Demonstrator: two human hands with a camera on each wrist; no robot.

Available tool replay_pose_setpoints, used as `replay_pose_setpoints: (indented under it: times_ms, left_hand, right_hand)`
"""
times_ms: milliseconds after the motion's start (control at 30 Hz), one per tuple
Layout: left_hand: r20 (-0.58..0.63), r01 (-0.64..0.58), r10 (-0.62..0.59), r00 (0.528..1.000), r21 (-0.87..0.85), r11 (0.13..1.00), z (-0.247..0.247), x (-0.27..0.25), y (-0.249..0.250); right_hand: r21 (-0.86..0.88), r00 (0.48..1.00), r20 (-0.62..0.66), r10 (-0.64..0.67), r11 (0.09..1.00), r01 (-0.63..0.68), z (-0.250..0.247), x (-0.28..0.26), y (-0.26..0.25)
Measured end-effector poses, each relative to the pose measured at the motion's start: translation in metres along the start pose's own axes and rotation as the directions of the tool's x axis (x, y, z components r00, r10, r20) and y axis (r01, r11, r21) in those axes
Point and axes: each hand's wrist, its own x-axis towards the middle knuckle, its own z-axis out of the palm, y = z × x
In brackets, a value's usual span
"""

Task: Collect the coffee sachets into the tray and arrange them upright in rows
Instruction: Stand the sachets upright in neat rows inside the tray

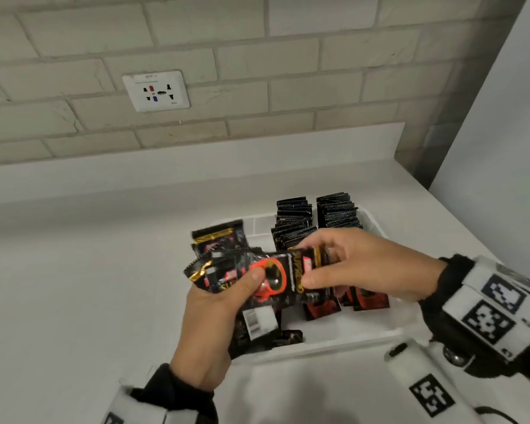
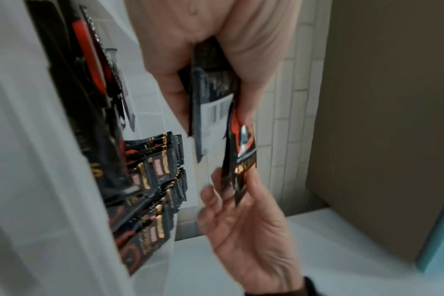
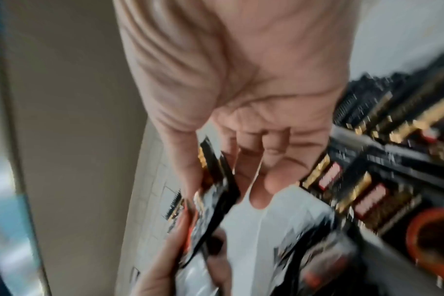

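A white tray (image 1: pixel 334 344) sits on the counter. Two rows of black coffee sachets (image 1: pixel 315 215) stand upright at its back, and several loose sachets (image 1: pixel 364 298) lie flat inside. Just above the tray's left part, my left hand (image 1: pixel 245 289) grips a fanned bundle of sachets (image 1: pixel 270 280), thumb on top. My right hand (image 1: pixel 315 264) pinches the bundle's right end between thumb and fingers. In the left wrist view the left hand (image 2: pixel 190 70) clamps the sachets (image 2: pixel 241 144) while the right hand (image 2: pixel 241 220) meets them from below. The right wrist view is blurred, with fingers (image 3: pixel 254 144) over sachets (image 3: pixel 216 190).
The white counter (image 1: pixel 89 286) runs left of the tray to a low ledge under a tiled wall with a socket plate (image 1: pixel 155 90). A pale panel (image 1: pixel 502 117) closes the right side. Marker-tagged wrist gear (image 1: pixel 429 393) sits near the front edge.
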Motion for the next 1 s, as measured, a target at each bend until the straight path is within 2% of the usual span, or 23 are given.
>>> replay_pose_setpoints:
  times_ms: [67, 133, 267, 367, 400, 433, 500, 533, 567, 667, 700, 833, 1000]
  left_hand:
    - [-0.016, -0.015, 0.013, 1.000, -0.102, 0.995, -0.001, 0.003, 0.005]
    - [-0.037, -0.057, 0.053, 0.998, -0.144, 0.988, 0.000, 0.007, 0.010]
    - [-0.108, -0.180, 0.161, 0.981, -0.202, 0.963, -0.010, 0.017, 0.024]
    - [-0.175, -0.247, 0.202, 0.964, -0.290, 0.925, -0.031, 0.026, 0.033]
    - [-0.199, -0.258, 0.204, 0.959, -0.307, 0.916, -0.037, 0.027, 0.035]
    - [-0.220, -0.275, 0.212, 0.952, -0.316, 0.908, -0.044, 0.029, 0.035]
    - [-0.242, -0.277, 0.204, 0.949, -0.325, 0.904, -0.055, 0.029, 0.036]
    - [-0.246, -0.269, 0.193, 0.950, -0.331, 0.905, -0.058, 0.029, 0.036]
    - [-0.250, -0.263, 0.184, 0.951, -0.332, 0.906, -0.061, 0.028, 0.035]
    - [-0.269, -0.237, 0.153, 0.951, -0.310, 0.921, -0.065, 0.028, 0.032]
    - [-0.269, -0.232, 0.150, 0.951, -0.306, 0.923, -0.067, 0.029, 0.030]
    - [-0.268, -0.214, 0.134, 0.954, -0.296, 0.931, -0.072, 0.032, 0.027]
    - [-0.264, -0.153, 0.073, 0.962, -0.295, 0.943, -0.073, 0.037, 0.026]
  right_hand:
    - [0.238, 1.000, -0.017, -0.001, 0.971, 0.005, 0.004, 0.004, -0.004]
    - [0.265, 0.998, -0.048, -0.034, 0.963, 0.046, 0.005, 0.009, -0.017]
    - [0.041, 0.987, -0.091, -0.134, 0.990, 0.138, -0.009, 0.031, -0.058]
    - [-0.191, 0.976, -0.134, -0.171, 0.971, 0.144, -0.022, 0.059, -0.087]
    - [-0.323, 0.973, -0.140, -0.183, 0.938, 0.130, -0.024, 0.071, -0.093]
    - [-0.495, 0.972, -0.133, -0.195, 0.862, 0.105, -0.025, 0.082, -0.096]
    - [-0.808, 0.978, -0.094, -0.188, 0.589, 0.036, -0.022, 0.105, -0.096]
    - [-0.887, 0.985, -0.059, -0.162, 0.461, 0.023, -0.018, 0.117, -0.093]
    - [-0.920, 0.993, -0.029, -0.116, 0.392, 0.019, -0.012, 0.128, -0.090]
    - [-0.932, 0.998, 0.005, 0.058, 0.363, -0.017, 0.002, 0.154, -0.086]
    - [-0.936, 0.997, 0.017, 0.081, 0.351, -0.013, 0.005, 0.160, -0.084]
    - [-0.956, 0.998, 0.043, 0.046, 0.293, 0.027, 0.014, 0.179, -0.074]
    - [-0.972, 0.990, 0.048, 0.132, 0.236, 0.015, 0.019, 0.196, -0.068]
